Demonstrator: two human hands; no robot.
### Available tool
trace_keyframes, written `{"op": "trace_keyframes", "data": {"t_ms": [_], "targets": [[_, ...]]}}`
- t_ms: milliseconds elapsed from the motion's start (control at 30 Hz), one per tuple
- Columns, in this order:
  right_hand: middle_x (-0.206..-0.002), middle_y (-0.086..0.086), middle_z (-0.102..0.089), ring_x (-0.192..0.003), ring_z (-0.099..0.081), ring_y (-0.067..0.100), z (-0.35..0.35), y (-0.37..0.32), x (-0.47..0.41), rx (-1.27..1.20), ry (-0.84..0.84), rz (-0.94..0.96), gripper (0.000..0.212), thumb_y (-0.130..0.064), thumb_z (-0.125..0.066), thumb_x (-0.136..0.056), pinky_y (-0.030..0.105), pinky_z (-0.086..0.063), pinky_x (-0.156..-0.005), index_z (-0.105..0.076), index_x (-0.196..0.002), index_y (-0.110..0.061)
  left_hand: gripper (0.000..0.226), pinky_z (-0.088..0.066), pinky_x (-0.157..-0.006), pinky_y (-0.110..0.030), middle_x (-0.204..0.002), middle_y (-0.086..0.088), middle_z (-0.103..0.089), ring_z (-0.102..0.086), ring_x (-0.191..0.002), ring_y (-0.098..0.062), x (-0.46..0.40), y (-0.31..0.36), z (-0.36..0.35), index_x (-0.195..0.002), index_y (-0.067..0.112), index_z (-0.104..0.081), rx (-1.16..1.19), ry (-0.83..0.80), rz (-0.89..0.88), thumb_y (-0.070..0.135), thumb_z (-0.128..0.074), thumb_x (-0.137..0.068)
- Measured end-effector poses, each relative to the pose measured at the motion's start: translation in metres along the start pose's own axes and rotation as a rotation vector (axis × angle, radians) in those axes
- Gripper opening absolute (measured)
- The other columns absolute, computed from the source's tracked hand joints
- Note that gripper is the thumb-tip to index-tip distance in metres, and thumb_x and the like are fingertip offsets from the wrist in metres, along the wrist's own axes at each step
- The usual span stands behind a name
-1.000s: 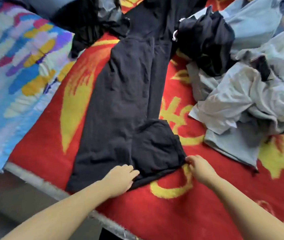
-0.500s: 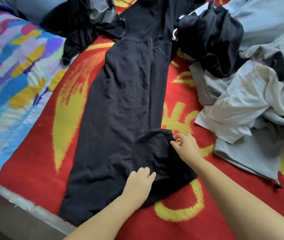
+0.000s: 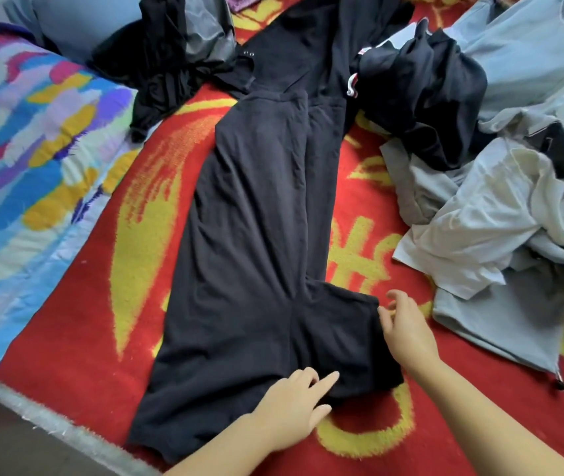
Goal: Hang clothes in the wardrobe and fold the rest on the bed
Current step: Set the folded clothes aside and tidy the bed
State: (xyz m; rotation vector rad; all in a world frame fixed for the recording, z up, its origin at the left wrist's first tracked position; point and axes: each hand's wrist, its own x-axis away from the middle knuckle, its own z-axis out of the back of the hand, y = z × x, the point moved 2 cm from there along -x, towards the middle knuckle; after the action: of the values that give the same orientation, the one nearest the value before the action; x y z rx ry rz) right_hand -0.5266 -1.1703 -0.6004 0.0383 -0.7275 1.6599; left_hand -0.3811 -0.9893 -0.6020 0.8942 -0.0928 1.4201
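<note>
The long black cotton garment (image 3: pixel 253 235) lies flat on the red-and-yellow blanket (image 3: pixel 78 324), its long axis running away from the person. The left hand (image 3: pixel 290 407) presses flat on the near hem; the right hand (image 3: pixel 407 331), fingers loosely spread, touches the sleeve edge just rightward.

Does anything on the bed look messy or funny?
Yes. The long black garment lies mostly flat, but its near right part sticks out sideways by the right hand. A crumpled heap of pale grey clothes lies unfolded, right.
</note>
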Motion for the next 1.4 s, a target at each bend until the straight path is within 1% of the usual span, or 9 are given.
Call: {"op": "trace_keyframes", "data": {"t_ms": [200, 400, 600, 800, 933, 1133, 1233, 1300, 1400], "targets": [[-0.118, 0.004, -0.061, -0.11, -0.057, 0.021, 0.008, -0.077, -0.051, -0.148, 0.082, 0.21, 0.027, -0.014, -0.047, -0.096, 0.029, -0.041, -0.087, -0.057, -0.122, -0.011, 0.045, -0.036, -0.106, -0.033, -0.134, -0.005, -0.05, -0.046, -0.123, -0.021, -0.034, -0.048, 0.082, -0.144, 0.014, -0.04, 0.051, 0.48, -0.021, 0.026, -0.038, -0.1], [-0.128, 0.006, -0.06, -0.121, -0.053, 0.022, 0.004, -0.179, -0.144, -0.234, 0.039, 0.303, 0.035, -0.01, -0.041, -0.098, 0.022, -0.035, -0.097, -0.054, -0.13, -0.01, 0.06, -0.006, -0.118, -0.044, -0.16, -0.004, -0.013, -0.009, -0.147, -0.017, -0.128, -0.11, 0.172, -0.153, 0.011, -0.012, -0.223, 0.652, 0.222, 0.032, -0.033, -0.101], [-0.143, 0.004, -0.049, -0.132, -0.044, 0.018, -0.006, -0.219, -0.235, -0.302, 0.001, 0.205, 0.044, -0.011, -0.034, -0.099, 0.013, -0.027, -0.093, -0.039, -0.143, -0.013, 0.06, 0.005, -0.115, -0.054, -0.161, 0.0, -0.002, 0.003, -0.148, -0.016, -0.187, -0.156, 0.18, -0.153, 0.025, -0.008, -0.156, 0.597, 0.386, 0.046, -0.024, -0.099], [-0.125, 0.009, -0.059, -0.116, -0.053, 0.024, -0.004, -0.253, -0.302, -0.315, 0.138, 0.102, 0.037, -0.027, -0.05, -0.096, 0.017, -0.031, -0.075, -0.048, -0.127, -0.007, 0.064, -0.005, -0.115, -0.054, -0.158, -0.006, -0.022, -0.016, -0.147, -0.022, -0.195, -0.162, 0.168, -0.15, 0.021, -0.028, -0.248, 0.703, 0.368, 0.048, -0.021, -0.093], [-0.13, 0.008, -0.054, -0.115, -0.052, 0.025, -0.006, -0.262, -0.32, -0.393, 0.067, -0.032, 0.049, -0.034, -0.056, -0.094, 0.028, -0.039, -0.089, -0.04, -0.131, -0.006, 0.067, -0.005, -0.116, -0.055, -0.158, -0.007, -0.02, -0.014, -0.147, -0.023, -0.191, -0.159, 0.171, -0.15, 0.018, -0.028, -0.226, 0.626, 0.367, 0.05, -0.023, -0.091], [-0.084, -0.003, -0.05, -0.087, -0.049, 0.019, -0.008, -0.248, -0.331, -0.49, 0.015, 0.018, 0.021, -0.026, -0.059, -0.092, 0.03, -0.041, -0.074, -0.05, -0.108, -0.016, 0.071, -0.006, -0.117, -0.053, -0.155, -0.01, -0.028, -0.021, -0.145, -0.025, -0.188, -0.158, 0.177, -0.144, 0.015, -0.038, -0.153, 0.707, 0.321, 0.058, -0.027, -0.088], [-0.097, 0.002, -0.052, -0.088, -0.048, 0.019, -0.005, -0.251, -0.334, -0.55, -0.019, 0.038, 0.024, -0.032, -0.055, -0.093, 0.025, -0.04, -0.064, -0.049, -0.112, -0.02, 0.055, -0.045, -0.09, -0.042, -0.109, -0.007, -0.061, -0.06, -0.101, -0.026, -0.18, -0.135, 0.176, -0.109, 0.011, -0.061, -0.135, 0.834, 0.206, 0.055, -0.04, -0.083], [-0.101, 0.003, -0.052, -0.09, -0.049, 0.02, -0.002, -0.253, -0.339, -0.569, -0.046, 0.017, 0.024, -0.031, -0.05, -0.095, 0.032, -0.048, -0.075, -0.048, -0.115, -0.019, 0.049, -0.041, -0.068, -0.033, -0.087, 0.0, -0.055, -0.055, -0.078, -0.02, -0.184, -0.112, 0.177, -0.094, 0.012, -0.056, -0.163, 0.732, 0.258, 0.058, -0.041, -0.085], [-0.103, 0.006, -0.05, -0.091, -0.049, 0.022, -0.001, -0.254, -0.342, -0.553, -0.052, -0.022, 0.012, -0.017, -0.047, -0.095, 0.038, -0.049, -0.082, -0.047, -0.106, -0.021, 0.029, -0.029, -0.057, -0.028, -0.077, 0.003, -0.046, -0.056, -0.079, -0.022, -0.2, -0.096, 0.187, -0.088, 0.014, -0.045, -0.126, 0.561, 0.307, 0.042, -0.041, -0.096]]}}
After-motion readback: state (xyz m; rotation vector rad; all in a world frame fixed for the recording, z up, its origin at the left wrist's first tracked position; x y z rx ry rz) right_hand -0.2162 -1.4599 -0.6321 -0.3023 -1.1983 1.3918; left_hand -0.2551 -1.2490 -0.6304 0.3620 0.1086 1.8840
